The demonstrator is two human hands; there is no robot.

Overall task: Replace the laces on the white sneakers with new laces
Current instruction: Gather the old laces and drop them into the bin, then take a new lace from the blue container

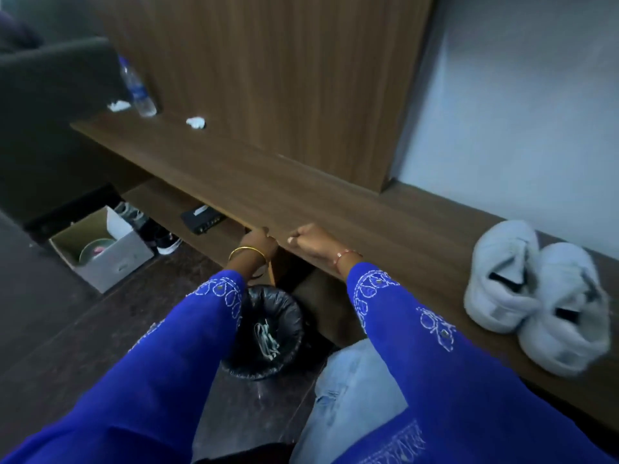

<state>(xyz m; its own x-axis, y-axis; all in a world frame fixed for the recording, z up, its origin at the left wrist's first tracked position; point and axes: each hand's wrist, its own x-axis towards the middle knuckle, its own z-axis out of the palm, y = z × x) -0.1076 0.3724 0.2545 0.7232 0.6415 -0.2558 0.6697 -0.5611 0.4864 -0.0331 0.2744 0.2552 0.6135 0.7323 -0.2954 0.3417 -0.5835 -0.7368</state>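
Far left, on the worktop: a clear water bottle, tilted in this view, with two crumpled white scraps beside it.

Left, on the floor: an open cardboard box holding a round dish; a dark shoe just beyond it; a black flat device on the lower shelf.

Centre, near: a bin lined with a black bag, set under the worktop edge, containing a tangle of pale cord, seemingly discarded laces, though too blurred to be sure.

Centre, at the front edge of the worktop: left hand, gold bangle at the wrist, fingers curled tight; right hand, thin wrist band, likewise curled into a fist. The two are near one another but apart. Whether either one pinches anything cannot be told; no lace is visible between them.

Right, on the worktop: the white sneakers, a pair lying touching side by side, well apart from both hands, tongues loose and apparently unlaced.

Handling, as judged: the sneakers are light with soft uppers that will collapse under pressure; steady each by heel or sole. A new lace will be limp and thin; take it at its stiff tip for threading.
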